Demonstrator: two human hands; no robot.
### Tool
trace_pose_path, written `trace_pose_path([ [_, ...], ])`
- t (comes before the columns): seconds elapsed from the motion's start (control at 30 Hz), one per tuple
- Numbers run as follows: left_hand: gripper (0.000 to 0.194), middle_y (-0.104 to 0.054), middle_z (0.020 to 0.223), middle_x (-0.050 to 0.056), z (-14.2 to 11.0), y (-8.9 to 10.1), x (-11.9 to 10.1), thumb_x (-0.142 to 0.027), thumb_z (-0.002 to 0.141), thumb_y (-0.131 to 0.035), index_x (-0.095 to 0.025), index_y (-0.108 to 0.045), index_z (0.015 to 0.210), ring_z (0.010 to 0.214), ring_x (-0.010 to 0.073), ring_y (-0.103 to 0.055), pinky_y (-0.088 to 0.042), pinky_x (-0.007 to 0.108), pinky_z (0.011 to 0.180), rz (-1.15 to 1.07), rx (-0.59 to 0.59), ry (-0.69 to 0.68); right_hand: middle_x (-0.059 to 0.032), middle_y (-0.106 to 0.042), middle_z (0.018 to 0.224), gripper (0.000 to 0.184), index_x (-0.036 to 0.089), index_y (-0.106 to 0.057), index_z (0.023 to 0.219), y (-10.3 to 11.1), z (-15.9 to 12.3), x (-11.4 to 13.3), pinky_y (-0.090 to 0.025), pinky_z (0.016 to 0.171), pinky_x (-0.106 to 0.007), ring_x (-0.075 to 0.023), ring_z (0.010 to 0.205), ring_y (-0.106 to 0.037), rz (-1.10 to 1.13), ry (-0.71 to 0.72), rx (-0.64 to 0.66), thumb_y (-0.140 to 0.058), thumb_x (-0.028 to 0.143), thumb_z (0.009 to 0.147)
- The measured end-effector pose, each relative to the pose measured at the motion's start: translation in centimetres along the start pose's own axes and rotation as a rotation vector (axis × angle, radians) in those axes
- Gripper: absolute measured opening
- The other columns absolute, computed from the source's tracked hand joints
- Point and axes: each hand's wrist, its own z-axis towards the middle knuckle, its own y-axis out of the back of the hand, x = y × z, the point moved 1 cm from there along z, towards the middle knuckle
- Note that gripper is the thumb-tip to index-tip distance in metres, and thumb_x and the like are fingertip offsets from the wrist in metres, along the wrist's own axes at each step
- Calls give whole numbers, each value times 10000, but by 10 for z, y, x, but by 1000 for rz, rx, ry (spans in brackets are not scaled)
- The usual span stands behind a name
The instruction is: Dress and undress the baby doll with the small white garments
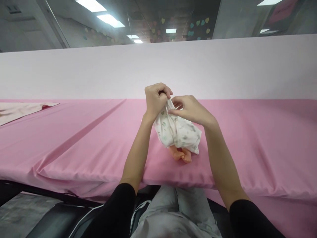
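A baby doll lies on the pink sheet, and only its feet show below a white printed baby garment. The cloth covers the rest of the doll. My left hand is closed on the upper edge of the garment and holds it raised above the doll. Close beside it on the right, my right hand has its thumb and fingers curved at the same raised cloth. Its thumb touches the fabric, but I cannot make out whether its fingertips pinch it.
The pink sheet covers the table, with folds at left. A pale cloth lies at the far left. A white partition stands behind the table, with glass above. A black seat is below the front edge.
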Motion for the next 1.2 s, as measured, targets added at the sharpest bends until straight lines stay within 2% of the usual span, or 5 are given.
trace_pose_path([
  [0.27,261,-637,659,2,2,5,-1,-3,573,-346,-161,-535,487,720,122,-606,-469,269,707,59,45,29,-45,-591,880,94,202,-580,876,11,3,-22,-469,768,-343,-189,827,-579,-112,-144,-632,-507,244,833],
  [0.53,265,-646,705,22,0,-1,-9,-23,617,-375,-176,-552,490,759,137,-601,-474,291,756,182,35,80,-20,-540,690,118,165,-531,719,-17,-7,17,-363,592,-263,-135,615,-492,-157,-107,-16,-619,240,738],
  [0.8,274,-670,813,31,2,3,10,-114,724,-391,-185,-650,669,915,182,-583,-436,319,898,289,98,199,4,-503,665,169,160,-499,676,-12,14,-18,-351,589,-234,-120,641,-469,231,-122,-90,-495,242,823],
  [1.0,276,-629,1079,29,2,-1,-8,-239,833,-475,-204,-612,1070,1036,174,-560,-420,300,926,-185,384,189,-14,-558,770,246,184,-562,796,-8,23,-44,-426,662,-245,-152,785,-525,377,-117,-412,-538,426,837],
  [1.2,267,-623,839,24,-4,3,-14,-328,684,-697,-165,-627,884,848,180,-588,-475,271,752,-189,625,300,-15,-567,716,306,182,-600,770,11,11,-42,-425,599,-229,-141,716,-543,380,-128,-346,-615,487,777],
])
